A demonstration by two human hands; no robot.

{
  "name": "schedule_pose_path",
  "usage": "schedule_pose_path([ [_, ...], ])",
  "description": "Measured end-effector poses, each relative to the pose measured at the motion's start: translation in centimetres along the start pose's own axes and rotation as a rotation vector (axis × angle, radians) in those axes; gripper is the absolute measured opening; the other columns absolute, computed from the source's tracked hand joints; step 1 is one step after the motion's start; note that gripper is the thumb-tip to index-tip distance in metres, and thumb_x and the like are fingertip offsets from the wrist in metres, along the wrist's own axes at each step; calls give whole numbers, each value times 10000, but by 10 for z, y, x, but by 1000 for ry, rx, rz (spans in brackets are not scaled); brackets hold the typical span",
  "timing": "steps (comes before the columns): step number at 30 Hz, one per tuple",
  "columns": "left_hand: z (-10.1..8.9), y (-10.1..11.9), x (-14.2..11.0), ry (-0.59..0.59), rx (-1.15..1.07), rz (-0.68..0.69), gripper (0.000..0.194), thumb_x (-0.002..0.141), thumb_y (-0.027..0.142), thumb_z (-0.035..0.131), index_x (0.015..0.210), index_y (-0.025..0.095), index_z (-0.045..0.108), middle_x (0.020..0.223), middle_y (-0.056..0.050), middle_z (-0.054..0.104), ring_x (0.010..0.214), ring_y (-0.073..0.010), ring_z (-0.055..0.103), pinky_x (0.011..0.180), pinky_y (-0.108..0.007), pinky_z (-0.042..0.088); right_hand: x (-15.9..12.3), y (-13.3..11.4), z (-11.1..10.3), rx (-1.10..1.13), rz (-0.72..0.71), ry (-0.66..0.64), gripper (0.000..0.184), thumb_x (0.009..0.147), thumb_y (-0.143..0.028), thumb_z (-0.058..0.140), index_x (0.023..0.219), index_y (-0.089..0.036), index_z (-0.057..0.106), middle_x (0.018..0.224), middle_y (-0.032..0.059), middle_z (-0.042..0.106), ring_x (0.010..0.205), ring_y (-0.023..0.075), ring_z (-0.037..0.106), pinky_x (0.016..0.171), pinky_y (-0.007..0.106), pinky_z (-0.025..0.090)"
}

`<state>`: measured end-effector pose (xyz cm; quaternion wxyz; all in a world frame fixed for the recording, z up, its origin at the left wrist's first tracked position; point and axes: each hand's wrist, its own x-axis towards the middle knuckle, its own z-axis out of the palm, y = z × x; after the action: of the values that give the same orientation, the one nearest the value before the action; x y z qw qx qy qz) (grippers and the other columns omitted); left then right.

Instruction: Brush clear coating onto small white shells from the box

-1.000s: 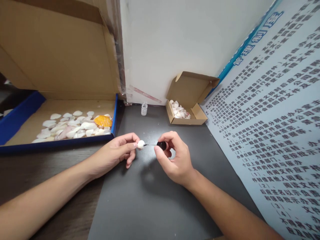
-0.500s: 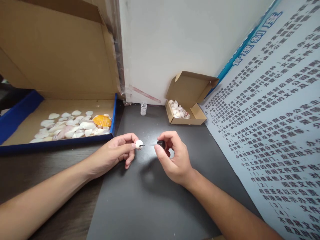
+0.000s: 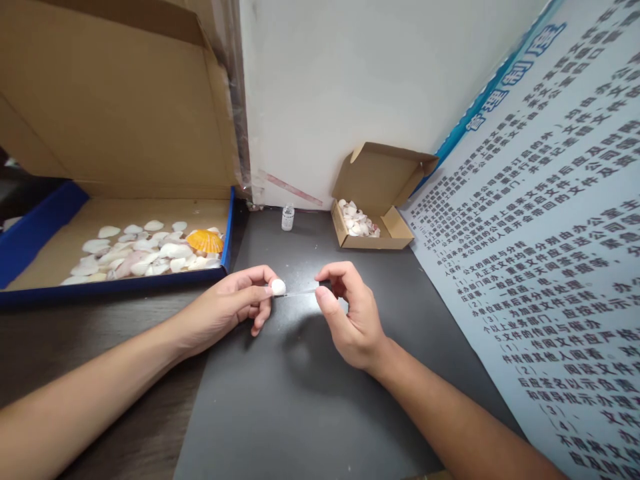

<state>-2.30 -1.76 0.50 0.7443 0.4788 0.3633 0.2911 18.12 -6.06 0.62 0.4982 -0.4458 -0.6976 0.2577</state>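
My left hand (image 3: 235, 308) pinches a small white shell (image 3: 278, 287) between thumb and fingertips, just above the dark mat (image 3: 300, 393). My right hand (image 3: 347, 313) is closed on a thin brush (image 3: 303, 292) with a black cap, now mostly hidden by the fingers. The brush tip touches the shell. The two hands are a few centimetres apart near the middle of the mat.
A large open cardboard box with a blue rim (image 3: 227, 230) at left holds several white shells and one orange shell (image 3: 205, 241). A small open carton (image 3: 373, 200) with shells and a tiny clear bottle (image 3: 287, 217) stand by the wall. A printed poster (image 3: 550, 253) leans at right.
The right hand has turned slightly so its fingers now cover the brush's black cap. The brush tip stays on the shell. The left hand has barely moved.
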Motion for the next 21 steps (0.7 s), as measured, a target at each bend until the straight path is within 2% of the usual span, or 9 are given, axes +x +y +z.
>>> schedule_pose_path([
  [7,-2,-1,1,-15,-6,-1,168,838,329,672,887,188,595,638,43,482,545,-99,445,487,-211,433,0,2,1,5,16,6,93,931,-229,508,1024,-226,508,728,-41,478,581,109,455,546,248,407],
  [12,-1,0,0,-5,-3,4,168,832,326,676,875,185,595,671,39,484,544,-94,438,492,-215,429,0,2,2,-50,4,7,143,884,-211,583,1001,-230,503,755,-44,500,572,97,438,541,239,397],
  [21,0,0,0,-4,-5,0,181,815,334,692,863,188,596,659,41,481,541,-95,441,485,-216,429,0,3,3,-54,0,1,119,898,-222,570,1000,-228,509,756,-43,495,579,99,443,551,242,401],
])
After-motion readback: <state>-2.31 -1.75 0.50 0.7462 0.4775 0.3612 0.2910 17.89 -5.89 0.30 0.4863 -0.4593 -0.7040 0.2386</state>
